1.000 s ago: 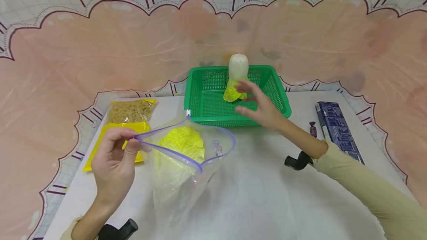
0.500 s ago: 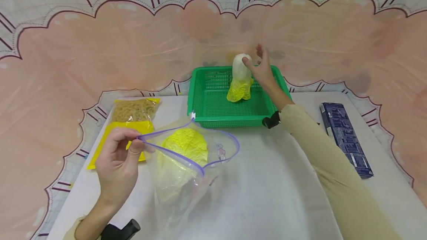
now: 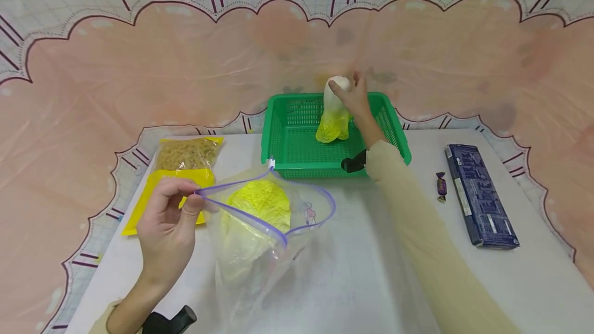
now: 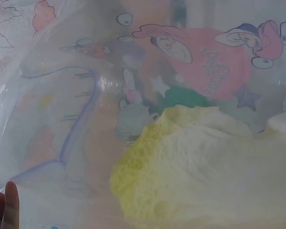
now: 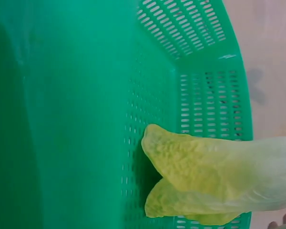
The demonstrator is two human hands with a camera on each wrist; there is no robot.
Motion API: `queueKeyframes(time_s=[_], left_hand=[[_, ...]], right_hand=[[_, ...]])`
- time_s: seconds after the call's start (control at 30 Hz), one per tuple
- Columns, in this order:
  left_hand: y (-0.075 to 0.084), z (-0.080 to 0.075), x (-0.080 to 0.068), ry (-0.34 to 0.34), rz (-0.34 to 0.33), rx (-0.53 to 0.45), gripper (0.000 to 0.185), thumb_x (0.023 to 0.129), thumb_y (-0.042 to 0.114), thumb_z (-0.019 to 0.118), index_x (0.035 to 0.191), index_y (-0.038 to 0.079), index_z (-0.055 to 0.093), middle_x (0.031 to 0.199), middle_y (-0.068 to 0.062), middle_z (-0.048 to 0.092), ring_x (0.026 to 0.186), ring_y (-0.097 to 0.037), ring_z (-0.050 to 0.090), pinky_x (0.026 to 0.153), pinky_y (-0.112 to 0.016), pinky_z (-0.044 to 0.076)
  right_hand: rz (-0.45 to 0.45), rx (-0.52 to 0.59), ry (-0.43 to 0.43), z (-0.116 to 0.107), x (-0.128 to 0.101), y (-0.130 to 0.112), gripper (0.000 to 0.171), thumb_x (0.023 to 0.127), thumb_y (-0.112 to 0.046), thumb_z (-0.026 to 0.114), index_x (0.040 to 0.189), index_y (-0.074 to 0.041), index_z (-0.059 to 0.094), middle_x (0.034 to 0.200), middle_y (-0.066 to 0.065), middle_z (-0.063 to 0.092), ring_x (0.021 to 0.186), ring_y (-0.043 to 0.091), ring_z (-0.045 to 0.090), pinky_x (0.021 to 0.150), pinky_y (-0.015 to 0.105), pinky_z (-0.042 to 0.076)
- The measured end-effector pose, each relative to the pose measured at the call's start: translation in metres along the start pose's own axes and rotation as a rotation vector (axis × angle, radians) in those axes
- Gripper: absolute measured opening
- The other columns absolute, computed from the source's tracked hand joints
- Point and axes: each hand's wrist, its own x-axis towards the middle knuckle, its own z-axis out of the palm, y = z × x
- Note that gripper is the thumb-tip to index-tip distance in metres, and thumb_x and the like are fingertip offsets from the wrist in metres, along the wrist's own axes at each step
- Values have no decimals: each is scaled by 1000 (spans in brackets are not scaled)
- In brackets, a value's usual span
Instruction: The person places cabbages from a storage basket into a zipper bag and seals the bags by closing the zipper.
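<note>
The left hand (image 3: 167, 223) pinches a bag (image 3: 264, 262). Between the right hand's (image 3: 357, 100) parted digits stands a white cabbage (image 3: 333, 106), yellow leaves (image 3: 331, 129) down.

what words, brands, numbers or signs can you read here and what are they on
None can be read for certain.
Plastic bag: lettering on its pink print, too blurred.
Blue box: pale print, too small and blurred.
Candy: wrapper markings too small to tell.
</note>
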Motion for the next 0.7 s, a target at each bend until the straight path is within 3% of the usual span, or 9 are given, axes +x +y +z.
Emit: queueKeyframes(time_s=[0.1, 0.3, 0.47, 0.7], left_hand=[[0, 0, 0, -3, 3, -4, 31, 86, -4, 64, 95, -26, 46, 95, -3, 57, 76, -7, 64, 72, -11, 51], [0, 1, -1, -4, 0, 0, 30, 86, -5, 64, 95, -26, 46, 95, -3, 57, 76, -7, 64, 72, -11, 51], [0, 1, -2, -10, -2, 2, 29, 86, -5, 64, 96, -26, 45, 94, -3, 57, 76, -8, 65, 73, -12, 52], [-1, 1, -1, -10, 2, -6, 29, 86, -5, 64, 95, -26, 45, 94, -3, 57, 76, -8, 65, 70, -11, 51]], right_hand=[[75, -15, -32, 3, -3, -1, 95, 87, -47, 66, 156, -19, 7, 164, 2, 9, 150, 23, 19, 121, 43, 27], [138, 12, -41, 7, -3, -5, 94, 86, -40, 71, 155, -20, 10, 162, 4, 16, 144, 26, 32, 115, 44, 36], [173, -3, -35, 9, -1, -2, 85, 88, -31, 71, 154, -19, 18, 158, 5, 26, 140, 27, 37, 113, 45, 38], [169, -90, -8, 9, 2, 1, 80, 89, -35, 69, 153, -21, 23, 157, 5, 30, 141, 27, 37, 113, 47, 39]])
